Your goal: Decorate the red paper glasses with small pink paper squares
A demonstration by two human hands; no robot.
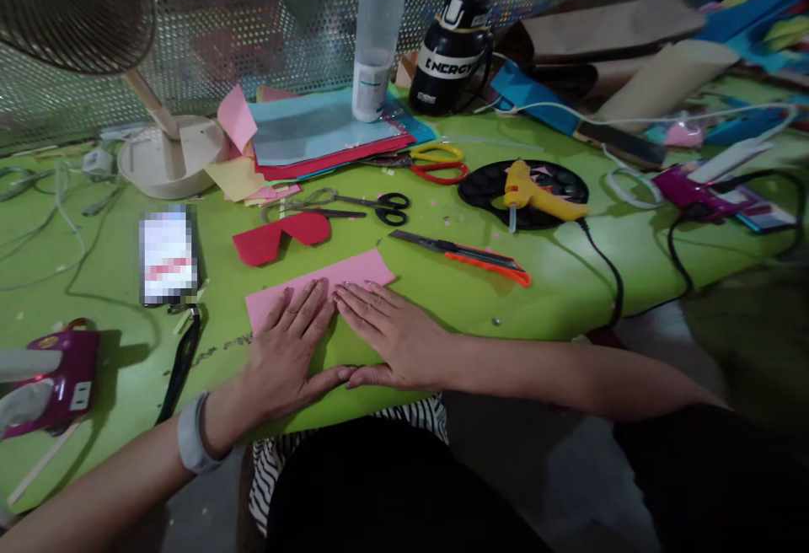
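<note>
A pink paper strip point(360, 268) lies flat on the green table point(455, 304) near its front edge. My left hand point(287, 355) rests on the left part of the strip, fingers stretched out and flat. My right hand point(395, 334) lies on the strip's lower edge with its fingers extended, and the two thumbs meet below the paper. Neither hand grips anything. Just beyond the strip is a red paper cutout point(256, 243). Black-handled scissors point(388, 207) lie behind it, and an orange cutter point(486, 262) sits to the right.
A phone point(168, 254) and a fan base point(170, 157) stand left. Paper sheets point(303, 131), a clear bottle point(376, 47) and a black bottle point(448, 56) are at the back. A yellow glue gun point(534, 195) rests on a black palette point(477, 186); its cord runs off the right edge.
</note>
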